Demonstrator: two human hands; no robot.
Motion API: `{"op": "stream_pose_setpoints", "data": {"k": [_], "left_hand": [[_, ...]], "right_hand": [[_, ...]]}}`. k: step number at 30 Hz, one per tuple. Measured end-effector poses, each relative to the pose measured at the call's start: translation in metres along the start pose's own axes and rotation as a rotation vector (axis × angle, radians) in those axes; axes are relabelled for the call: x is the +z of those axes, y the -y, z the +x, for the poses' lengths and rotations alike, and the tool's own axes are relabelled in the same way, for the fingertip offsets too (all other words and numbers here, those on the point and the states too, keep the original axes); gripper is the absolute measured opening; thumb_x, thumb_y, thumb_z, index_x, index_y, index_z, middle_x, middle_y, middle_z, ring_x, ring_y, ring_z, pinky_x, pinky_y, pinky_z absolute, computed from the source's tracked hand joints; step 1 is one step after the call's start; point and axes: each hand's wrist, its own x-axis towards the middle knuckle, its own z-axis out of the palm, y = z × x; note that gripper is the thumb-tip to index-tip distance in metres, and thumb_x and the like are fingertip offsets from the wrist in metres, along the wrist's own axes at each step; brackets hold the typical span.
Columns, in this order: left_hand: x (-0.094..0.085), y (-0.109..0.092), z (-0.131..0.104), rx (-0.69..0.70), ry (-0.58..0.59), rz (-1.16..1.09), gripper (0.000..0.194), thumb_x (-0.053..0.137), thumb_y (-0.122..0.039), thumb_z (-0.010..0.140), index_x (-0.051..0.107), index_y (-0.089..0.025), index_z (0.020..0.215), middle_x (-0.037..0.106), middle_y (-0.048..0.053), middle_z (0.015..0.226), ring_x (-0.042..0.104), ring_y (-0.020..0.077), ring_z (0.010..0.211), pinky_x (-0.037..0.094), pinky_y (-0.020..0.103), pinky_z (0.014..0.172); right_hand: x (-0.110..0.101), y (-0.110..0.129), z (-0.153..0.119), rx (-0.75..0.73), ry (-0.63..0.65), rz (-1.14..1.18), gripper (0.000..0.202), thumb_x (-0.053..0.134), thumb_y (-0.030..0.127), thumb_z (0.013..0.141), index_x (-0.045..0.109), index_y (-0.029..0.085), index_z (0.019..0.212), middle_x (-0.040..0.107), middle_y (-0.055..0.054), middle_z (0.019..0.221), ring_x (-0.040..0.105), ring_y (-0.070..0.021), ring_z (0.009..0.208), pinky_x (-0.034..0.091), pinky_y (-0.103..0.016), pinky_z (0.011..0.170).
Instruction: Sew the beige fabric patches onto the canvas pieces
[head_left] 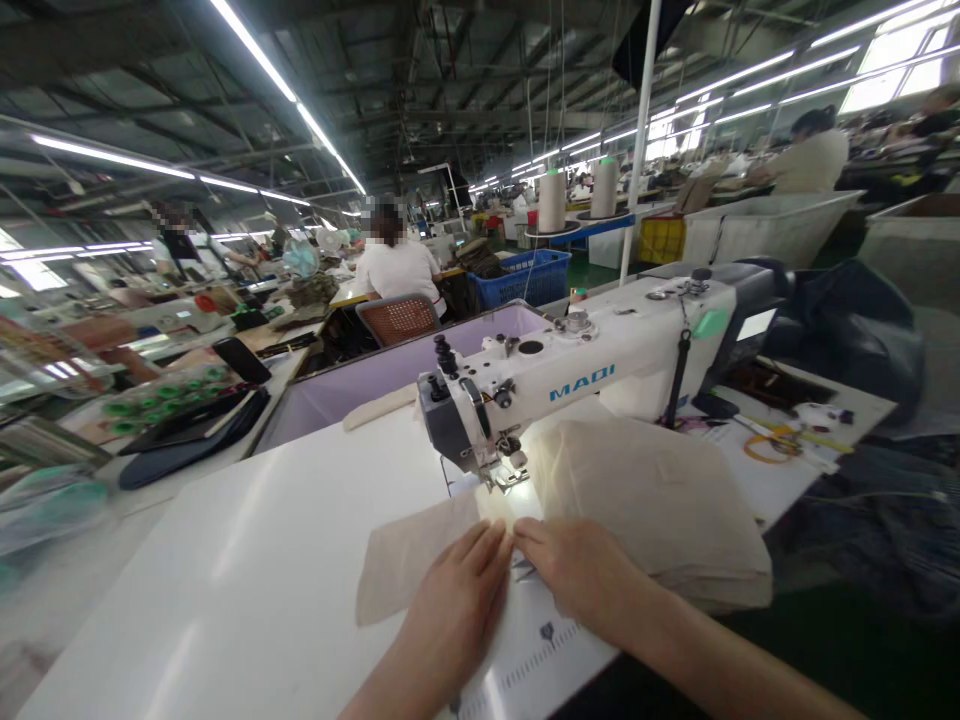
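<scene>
A beige fabric piece [412, 550] lies on the white table, its inner end under the needle and presser foot of a white sewing machine [577, 375]. My left hand [461, 595] is on this piece just in front of the presser foot, fingers drawn together at its edge. Close beside it, my right hand [574, 565] pinches the edge of the same cloth with thumb and fingertips. The two sets of fingertips almost touch. To the right, under the machine arm, a stack of beige fabric [660, 500] lies next to my right hand.
A lilac-lined bin [405, 365] stands behind the table. Scissors with orange handles [772, 443] lie at the right. Thread cones [553, 203] stand beyond the machine. A person in white [396, 265] sits ahead near a blue crate [525, 280].
</scene>
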Motion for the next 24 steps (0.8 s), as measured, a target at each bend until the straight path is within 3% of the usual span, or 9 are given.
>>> {"op": "stream_pose_setpoints", "data": {"k": [5, 9, 16, 24], "left_hand": [[-0.003, 0.007, 0.006, 0.014, -0.020, 0.010, 0.040, 0.046, -0.022, 0.102, 0.057, -0.020, 0.141, 0.065, 0.010, 0.138, 0.063, 0.0286, 0.124, 0.058, 0.045, 0.102], [-0.006, 0.015, 0.013, 0.007, -0.043, -0.006, 0.036, 0.046, -0.022, 0.101, 0.061, -0.019, 0.134, 0.068, 0.010, 0.132, 0.064, 0.0285, 0.122, 0.058, 0.046, 0.102], [-0.011, 0.040, 0.028, -0.009, -0.045, -0.046, 0.029, 0.044, -0.020, 0.101, 0.069, -0.016, 0.115, 0.070, 0.012, 0.122, 0.065, 0.0269, 0.117, 0.059, 0.044, 0.099], [-0.008, 0.054, 0.034, -0.015, -0.049, -0.021, 0.031, 0.044, -0.019, 0.100, 0.065, -0.014, 0.123, 0.069, 0.013, 0.126, 0.065, 0.0268, 0.117, 0.057, 0.044, 0.101]], "right_hand": [[-0.002, -0.003, 0.007, -0.024, 0.011, -0.052, 0.032, 0.058, 0.002, 0.086, 0.064, 0.016, 0.115, 0.071, -0.006, 0.108, 0.069, -0.0228, 0.084, 0.046, -0.030, 0.062], [-0.001, -0.008, 0.016, -0.012, -0.038, -0.033, 0.015, 0.057, 0.010, 0.095, 0.065, 0.018, 0.104, 0.072, -0.005, 0.101, 0.069, -0.0213, 0.080, 0.044, -0.028, 0.062], [-0.002, -0.014, 0.035, -0.001, -0.111, -0.020, 0.014, 0.055, 0.012, 0.098, 0.068, 0.018, 0.095, 0.072, -0.004, 0.099, 0.068, -0.0194, 0.080, 0.043, -0.027, 0.064], [0.000, -0.012, 0.030, 0.001, -0.107, -0.022, 0.015, 0.056, 0.010, 0.097, 0.068, 0.019, 0.098, 0.072, -0.004, 0.101, 0.068, -0.0201, 0.082, 0.044, -0.028, 0.065]]}}
